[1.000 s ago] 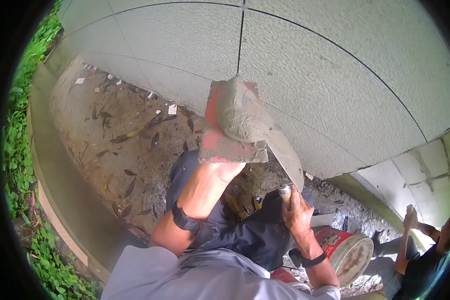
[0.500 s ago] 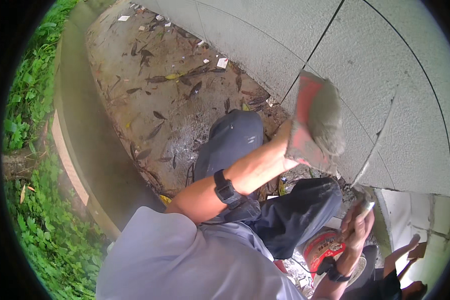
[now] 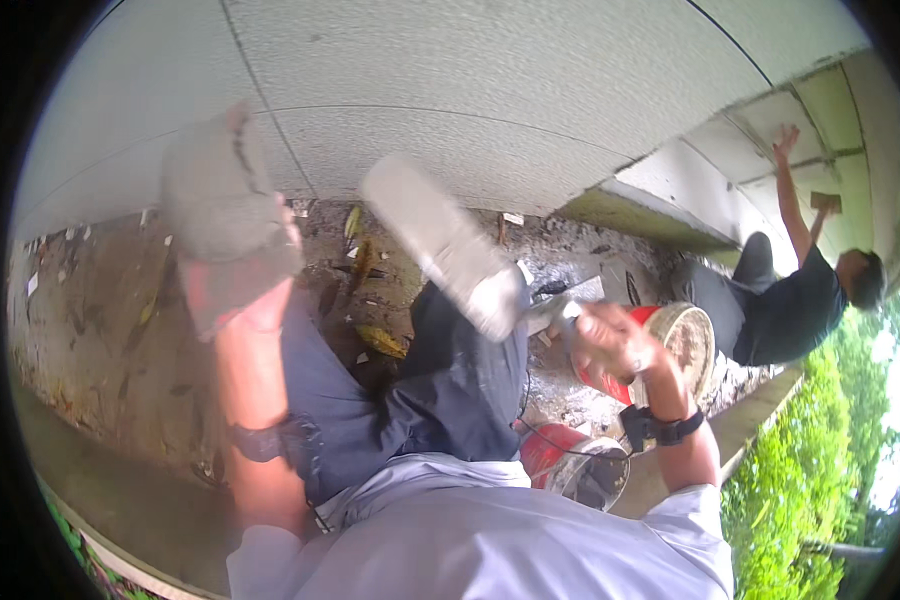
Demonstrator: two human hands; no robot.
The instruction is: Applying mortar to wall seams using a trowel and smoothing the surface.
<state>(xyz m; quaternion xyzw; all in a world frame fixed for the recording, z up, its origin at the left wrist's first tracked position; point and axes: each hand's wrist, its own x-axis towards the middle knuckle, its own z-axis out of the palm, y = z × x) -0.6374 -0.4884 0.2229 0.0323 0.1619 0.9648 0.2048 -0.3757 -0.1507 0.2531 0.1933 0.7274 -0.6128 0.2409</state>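
My left hand [image 3: 262,315] is closed on a red board [image 3: 210,290], held toward the left, with a mound of grey mortar [image 3: 215,185] on it; motion smears the board and hand. My right hand [image 3: 615,345] grips a trowel, its mortar-coated blade [image 3: 430,240] pointing up and left, blurred, below the pale panelled wall [image 3: 490,60]. My dark-trousered legs [image 3: 450,390] are folded between my forearms.
A co-worker [image 3: 790,310] in a dark top reaches toward tiles [image 3: 790,120] at right, holding a brown piece [image 3: 825,202]. Two red-and-white buckets [image 3: 690,350] [image 3: 590,470] stand by my right arm. Leaves and scraps litter the ground [image 3: 110,330]; shrubs [image 3: 790,470] border it.
My view has swung right, showing more of the co-worker and both buckets. The mortar board and trowel have moved apart. The co-worker's hand is now raised higher toward the tiles.
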